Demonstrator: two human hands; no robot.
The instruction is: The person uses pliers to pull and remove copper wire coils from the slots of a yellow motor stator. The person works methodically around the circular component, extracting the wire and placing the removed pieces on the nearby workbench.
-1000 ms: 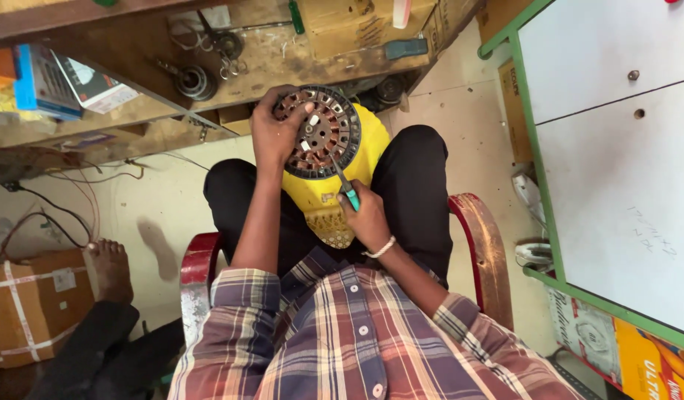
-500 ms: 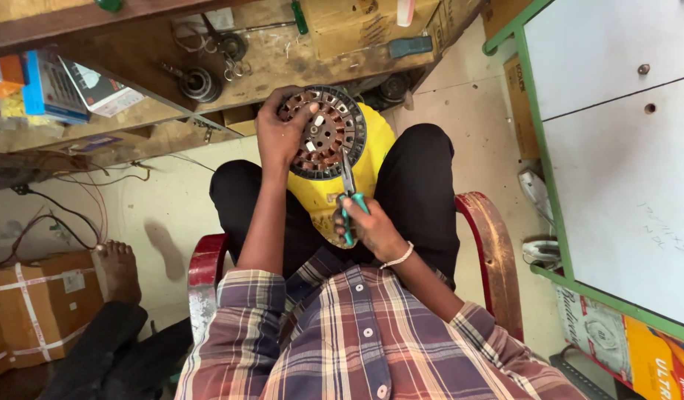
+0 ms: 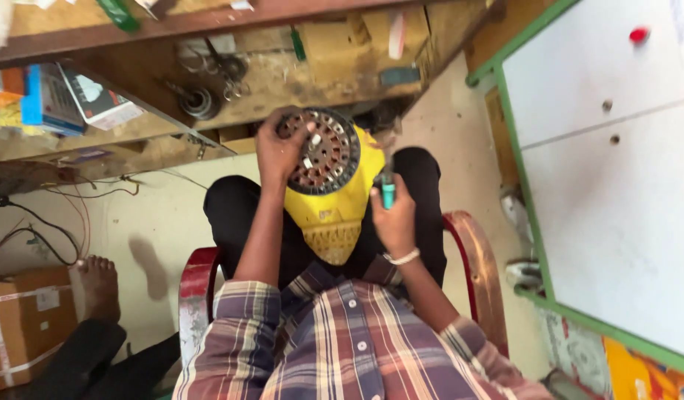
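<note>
Two hands work a round motor core seated on a yellow housing in the seated person's lap. The left hand keeps its grip on the core's rim; the right hand, clenched round a teal-handled screwdriver, has lifted the tool clear of the windings, suggesting a pause between fastenings.

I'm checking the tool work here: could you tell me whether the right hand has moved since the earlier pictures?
Yes. The right hand with the teal-handled tool has drawn back off the round motor core and now sits beside the yellow housing, toward the person's right.
</note>
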